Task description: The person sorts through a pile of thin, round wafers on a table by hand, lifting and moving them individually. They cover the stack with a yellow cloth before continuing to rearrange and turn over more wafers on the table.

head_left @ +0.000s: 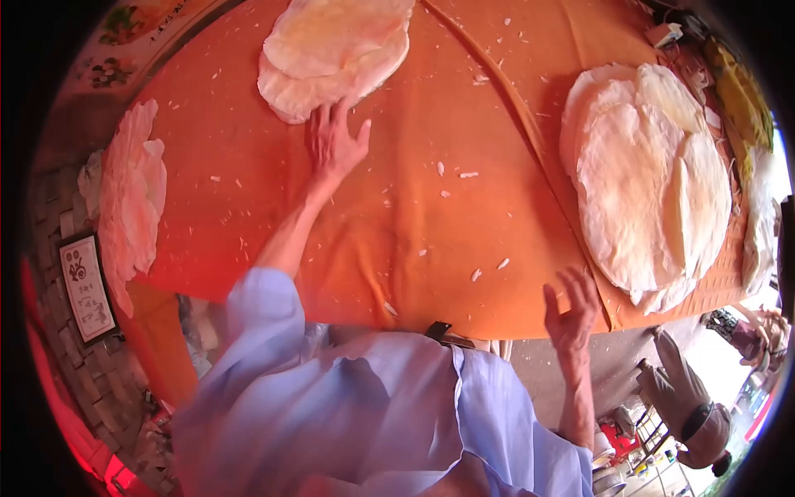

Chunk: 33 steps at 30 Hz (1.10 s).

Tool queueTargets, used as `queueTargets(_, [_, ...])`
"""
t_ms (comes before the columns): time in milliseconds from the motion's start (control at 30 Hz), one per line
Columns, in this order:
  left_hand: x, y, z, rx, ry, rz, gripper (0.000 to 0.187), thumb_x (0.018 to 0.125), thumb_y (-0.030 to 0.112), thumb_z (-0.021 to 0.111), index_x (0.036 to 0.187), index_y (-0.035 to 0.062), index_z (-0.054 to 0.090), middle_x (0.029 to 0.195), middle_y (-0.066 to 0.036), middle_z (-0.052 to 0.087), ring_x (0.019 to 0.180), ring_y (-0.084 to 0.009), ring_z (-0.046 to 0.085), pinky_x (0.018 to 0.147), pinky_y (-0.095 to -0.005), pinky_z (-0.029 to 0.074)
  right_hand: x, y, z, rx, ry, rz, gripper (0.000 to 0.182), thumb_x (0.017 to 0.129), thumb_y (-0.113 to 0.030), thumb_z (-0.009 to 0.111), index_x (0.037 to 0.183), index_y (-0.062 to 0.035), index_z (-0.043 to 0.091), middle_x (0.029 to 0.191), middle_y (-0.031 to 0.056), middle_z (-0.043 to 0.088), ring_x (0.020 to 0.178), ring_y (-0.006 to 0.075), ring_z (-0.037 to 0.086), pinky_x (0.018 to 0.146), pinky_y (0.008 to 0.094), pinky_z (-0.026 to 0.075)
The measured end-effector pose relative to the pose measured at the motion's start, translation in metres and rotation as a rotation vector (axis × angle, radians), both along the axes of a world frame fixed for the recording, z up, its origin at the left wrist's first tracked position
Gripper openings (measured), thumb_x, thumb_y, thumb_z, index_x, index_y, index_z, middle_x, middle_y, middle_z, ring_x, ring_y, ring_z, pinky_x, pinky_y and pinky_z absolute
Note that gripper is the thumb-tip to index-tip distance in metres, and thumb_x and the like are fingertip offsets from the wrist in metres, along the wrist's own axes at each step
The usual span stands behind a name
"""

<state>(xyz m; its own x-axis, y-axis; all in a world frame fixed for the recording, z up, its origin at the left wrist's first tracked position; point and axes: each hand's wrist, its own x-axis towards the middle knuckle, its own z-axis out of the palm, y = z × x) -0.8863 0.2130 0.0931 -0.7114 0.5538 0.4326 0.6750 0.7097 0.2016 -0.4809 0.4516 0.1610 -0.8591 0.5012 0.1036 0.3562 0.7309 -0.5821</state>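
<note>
Large, thin, pale flatbreads lie in stacks on an orange cloth. My left hand (335, 147) reaches forward with fingers spread, its fingertips right at the near edge of the far flatbread stack (335, 54). Nothing is gripped in it. Over the table's near edge, my right hand (573, 316) is held with fingers apart and nothing in them. Up and to its right sits a bigger flatbread stack (650, 178), its sheets overlapping with wavy edges. At the left edge of the table, more thin sheets (132, 195) hang partly over the side.
Pale crumbs and scraps dot the orange cloth (431, 232), which has a long raised fold running beside the right stack. Plastic bags (758, 224) and a yellow-green bundle (737, 99) line the right edge. A framed sign (87, 286) is at left. Another person (691, 406) stands beyond, lower right.
</note>
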Motion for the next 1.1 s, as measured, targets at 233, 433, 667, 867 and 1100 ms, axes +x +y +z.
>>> queueTargets(233, [-0.096,0.012,-0.018,-0.274,0.012,-0.149,0.020,0.080,0.012,0.059,0.095,0.0001,0.062,0.096,-0.020,0.064,0.089,-0.0383,0.064,0.075,-0.0483,0.053,-0.011,-0.059,-0.006,-0.114,-0.081,-0.030,0.027,0.076,-0.004,0.077,0.102,-0.0016,0.069,0.105,0.0184,0.067,0.094,0.0366,0.067,0.081,0.0398,0.055])
queueTargets(433, [-0.061,0.000,0.042,-0.152,0.008,-0.275,0.008,0.088,0.009,0.055,0.085,0.0013,0.054,0.078,-0.020,0.060,0.069,-0.0408,0.061,0.058,-0.0483,0.048,-0.077,-0.059,-0.027,-0.756,-0.016,-0.231,0.029,0.091,-0.019,0.069,0.110,0.0020,0.067,0.099,0.0150,0.070,0.088,0.0271,0.070,0.078,0.0344,0.055])
queueTargets(667, [0.154,-0.021,0.057,-0.142,-0.553,-0.615,0.027,0.081,0.020,0.069,0.103,0.0036,0.065,0.092,-0.017,0.065,0.084,-0.0358,0.064,0.070,-0.0443,0.054,-0.143,-0.062,-0.050,-1.979,0.313,-0.413,0.043,0.100,-0.032,0.055,0.125,0.0025,0.057,0.108,0.0166,0.068,0.095,0.0240,0.069,0.082,0.0347,0.057])
queueTargets(867, [0.141,-0.013,0.041,-0.076,-0.270,-0.485,0.054,0.078,0.029,0.076,0.119,-0.0025,0.061,0.112,-0.019,0.060,0.102,-0.0372,0.060,0.086,-0.0444,0.050,-0.123,-0.070,-0.087,-1.602,0.195,-0.332,0.033,0.097,-0.023,0.060,0.120,0.0003,0.061,0.107,0.0131,0.069,0.093,0.0219,0.070,0.080,0.0380,0.058])
queueTargets(1100, [0.085,0.038,-0.005,-0.116,-0.132,-0.435,0.056,0.078,0.023,0.073,0.125,-0.0017,0.056,0.122,-0.018,0.056,0.111,-0.0374,0.056,0.093,-0.0443,0.048,-0.133,-0.072,-0.057,-1.801,0.266,-0.207,0.048,0.104,-0.040,0.044,0.131,-0.0011,0.054,0.121,0.0149,0.065,0.104,0.0250,0.068,0.087,0.0420,0.057])
